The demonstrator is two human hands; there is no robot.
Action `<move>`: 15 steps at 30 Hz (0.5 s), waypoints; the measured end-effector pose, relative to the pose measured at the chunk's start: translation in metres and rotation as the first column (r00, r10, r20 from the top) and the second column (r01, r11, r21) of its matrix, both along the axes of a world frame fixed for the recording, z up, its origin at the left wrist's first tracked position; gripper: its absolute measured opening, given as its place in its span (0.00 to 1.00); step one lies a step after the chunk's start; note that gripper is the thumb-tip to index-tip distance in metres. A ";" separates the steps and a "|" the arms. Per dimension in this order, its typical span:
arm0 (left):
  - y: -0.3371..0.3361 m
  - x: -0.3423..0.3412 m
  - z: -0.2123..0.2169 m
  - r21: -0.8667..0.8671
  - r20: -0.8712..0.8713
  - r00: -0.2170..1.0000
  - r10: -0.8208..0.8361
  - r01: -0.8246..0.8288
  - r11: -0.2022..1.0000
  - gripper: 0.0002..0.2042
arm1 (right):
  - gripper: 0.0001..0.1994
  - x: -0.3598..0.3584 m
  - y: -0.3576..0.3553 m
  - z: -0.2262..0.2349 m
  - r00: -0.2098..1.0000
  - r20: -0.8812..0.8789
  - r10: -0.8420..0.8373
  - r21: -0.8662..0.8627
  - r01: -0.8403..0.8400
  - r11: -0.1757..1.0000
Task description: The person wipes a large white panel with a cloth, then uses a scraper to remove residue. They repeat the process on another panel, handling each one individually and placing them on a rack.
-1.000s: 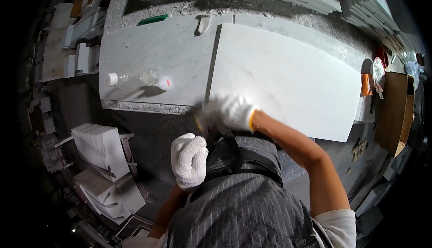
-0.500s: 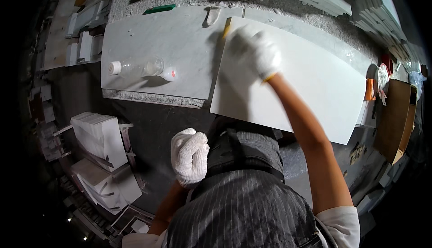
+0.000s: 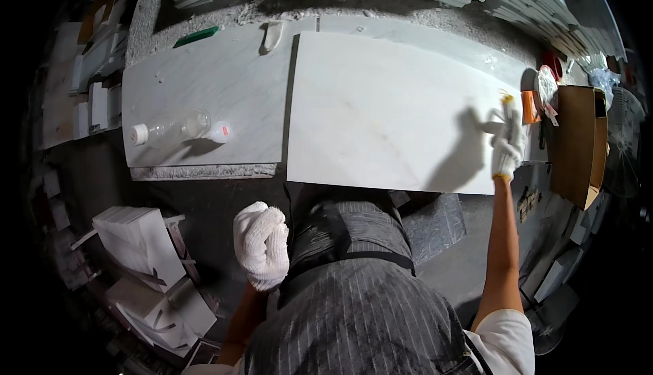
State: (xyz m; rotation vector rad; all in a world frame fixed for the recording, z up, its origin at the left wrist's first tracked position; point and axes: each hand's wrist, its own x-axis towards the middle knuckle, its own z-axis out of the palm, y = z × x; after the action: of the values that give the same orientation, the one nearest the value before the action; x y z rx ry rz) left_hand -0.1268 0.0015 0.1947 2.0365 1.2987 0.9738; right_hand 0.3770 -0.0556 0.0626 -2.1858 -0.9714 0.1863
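A pale marble slab (image 3: 388, 116) with faint veins lies flat on the worktable in front of me. At its right end, my right hand (image 3: 508, 147) in a white knit glove is closed round a slim yellow-tipped tool (image 3: 507, 99); its exact kind is unclear. The tool points away from me, and the hand's shadow falls on the slab. My left hand (image 3: 261, 246), also gloved in white knit, is curled into a fist off the slab's near edge, left of my apron. Whatever that fist may contain is hidden.
Left of the slab, a second marble slab (image 3: 224, 75) bears a clear plastic bottle (image 3: 177, 126), a white nozzle bottle (image 3: 219, 132), a white piece (image 3: 272, 37) and a green bar (image 3: 196, 37). Rightward are an orange box (image 3: 530, 107) and a cardboard box (image 3: 575, 145). Stacked tiles (image 3: 139, 246) stand lower left.
My right hand has swept from the slab's far left corner to its right end, carrying the yellow-tipped tool. My left fist stays closed. The view has shifted to the right.
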 end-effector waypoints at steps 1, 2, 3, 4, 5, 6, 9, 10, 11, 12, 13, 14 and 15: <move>0.003 0.003 0.003 0.002 -0.007 1.000 -0.018 0.018 1.000 0.13 | 0.25 0.036 -0.015 -0.009 0.958 0.258 -0.122 -0.165 0.168 0.972; 0.004 0.003 0.003 0.007 -0.011 0.999 -0.032 0.032 0.999 0.13 | 0.24 0.071 -0.029 -0.017 0.857 0.474 -0.200 -0.270 0.358 0.894; 0.004 0.004 0.003 -0.011 -0.014 1.000 -0.024 0.024 1.000 0.13 | 0.25 0.084 -0.030 -0.024 0.865 0.421 -0.272 -0.353 0.432 0.830; 0.003 0.004 0.002 -0.032 -0.018 1.000 -0.017 0.017 0.999 0.13 | 0.26 0.092 -0.028 -0.029 0.861 0.370 -0.348 -0.439 0.492 0.752; 0.002 0.004 0.003 -0.057 -0.030 1.000 -0.009 0.007 0.998 0.13 | 0.26 0.074 -0.008 -0.020 0.860 0.305 -0.408 -0.455 0.509 0.731; 0.002 0.004 0.002 -0.050 -0.036 0.999 -0.011 0.009 0.999 0.12 | 0.28 0.071 0.007 -0.030 0.895 0.085 -0.437 -0.277 0.443 0.853; 0.001 0.008 0.002 -0.061 -0.044 0.999 -0.025 0.023 0.998 0.12 | 0.30 0.025 0.068 -0.040 0.959 -0.085 -0.269 0.021 0.271 0.962; 0.001 0.010 0.003 -0.081 -0.043 0.999 -0.026 0.023 0.996 0.12 | 0.29 -0.012 0.096 -0.037 0.981 0.104 -0.166 -0.052 0.172 0.984; 0.000 0.013 0.003 -0.101 -0.041 0.999 -0.026 0.022 0.995 0.12 | 0.28 -0.055 0.122 -0.031 0.970 0.242 -0.032 -0.107 0.060 0.992; 0.000 0.016 0.003 -0.092 -0.040 0.998 -0.040 0.036 0.995 0.12 | 0.27 -0.102 0.145 -0.024 0.947 0.304 0.108 -0.138 -0.069 0.988; 0.000 0.018 0.003 -0.080 -0.043 0.998 -0.054 0.050 0.996 0.12 | 0.27 -0.148 0.161 -0.015 0.918 0.314 0.241 -0.168 -0.196 0.966; 0.001 0.021 0.004 -0.066 -0.048 0.996 -0.071 0.067 0.996 0.12 | 0.26 -0.193 0.173 -0.004 0.879 0.301 0.369 -0.211 -0.316 0.925; 0.002 0.023 0.006 -0.045 -0.039 0.996 -0.083 0.082 0.996 0.12 | 0.25 -0.234 0.175 0.005 0.828 0.271 0.491 -0.264 -0.427 0.865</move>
State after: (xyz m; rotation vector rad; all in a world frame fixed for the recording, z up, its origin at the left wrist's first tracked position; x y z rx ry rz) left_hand -0.1034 0.0037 0.2007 2.0697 1.2355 0.8635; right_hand 0.1429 0.1196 0.0674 -2.1548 -1.7415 0.1442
